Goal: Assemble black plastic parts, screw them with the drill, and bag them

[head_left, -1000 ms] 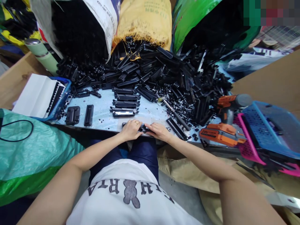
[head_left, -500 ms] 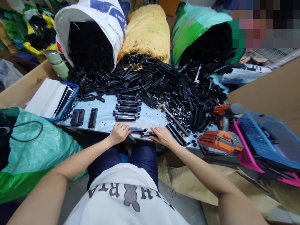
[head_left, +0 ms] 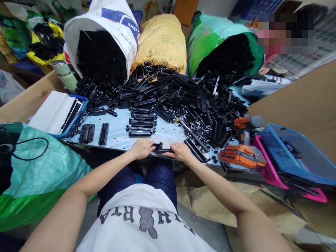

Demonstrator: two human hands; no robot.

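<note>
At the table's front edge, my left hand [head_left: 142, 148] is closed on the left end of a black plastic part [head_left: 158, 146]. My right hand [head_left: 180, 152] pinches the right end of a slim black strip [head_left: 166, 151]. The two pieces meet or overlap between my hands; whether they are joined I cannot tell. Just beyond my left hand lies a row of several long black assembled pieces [head_left: 141, 124]. To the right of my right hand rest long black bars [head_left: 195, 151] and a hammer-like metal tool [head_left: 193, 134].
A heap of black parts [head_left: 168, 89] spills from white [head_left: 69, 33], yellow [head_left: 162, 42] and green [head_left: 195, 52] sacks. Loose screws [head_left: 198, 127] lie mid-right. An orange cordless drill [head_left: 241, 156] and blue basket [head_left: 301, 157] stand right; another blue basket [head_left: 85, 105] sits left. Another person is far right.
My left hand has moved right, closer to my right hand. The long shiny black piece between them has turned or shifted, and the two pieces now meet. The camera view has tilted slightly.
</note>
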